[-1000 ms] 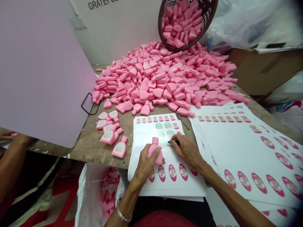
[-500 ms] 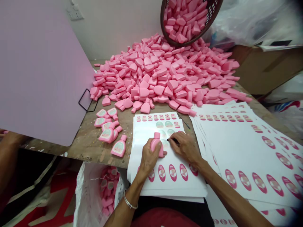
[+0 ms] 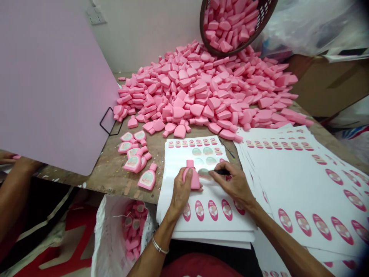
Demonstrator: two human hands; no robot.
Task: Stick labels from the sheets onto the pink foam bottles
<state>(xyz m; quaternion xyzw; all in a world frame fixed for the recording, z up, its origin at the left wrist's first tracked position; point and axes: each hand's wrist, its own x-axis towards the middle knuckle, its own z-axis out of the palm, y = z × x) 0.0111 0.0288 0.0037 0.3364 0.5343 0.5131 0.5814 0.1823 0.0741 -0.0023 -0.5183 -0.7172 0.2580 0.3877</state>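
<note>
A small pink plastic bottle [image 3: 191, 179] with a plain front is gripped by my left hand [image 3: 181, 190], its neck pointing away from me. Under it lies a stack of printed sticker sheets [image 3: 184, 227]. My right hand [image 3: 235, 184] is closed beside the bottle, with a slim black tool [image 3: 221, 172] held in the fingers. At its thumb and fingertip is an oval pale green sticker [image 3: 204, 174], close to the bottle; how much of it is off the sheet is blurred. Several bottles with green labels, such as one labelled bottle [image 3: 147, 178], lie to the left.
A large heap of pink bottles [image 3: 201, 88] covers the back of the table, under a tipped brown basket [image 3: 209, 48]. More sticker sheets [image 3: 291, 177] spread at right. An open white sack [image 3: 103, 234] of bottles hangs below left. A pale panel [image 3: 52, 88] stands left; another person's arm [image 3: 17, 181] shows there.
My right hand has turned and pulled back slightly; the black tool has swung back from the sheet into the fingers, and a green sticker shows at the fingertips. My left hand keeps the bottle.
</note>
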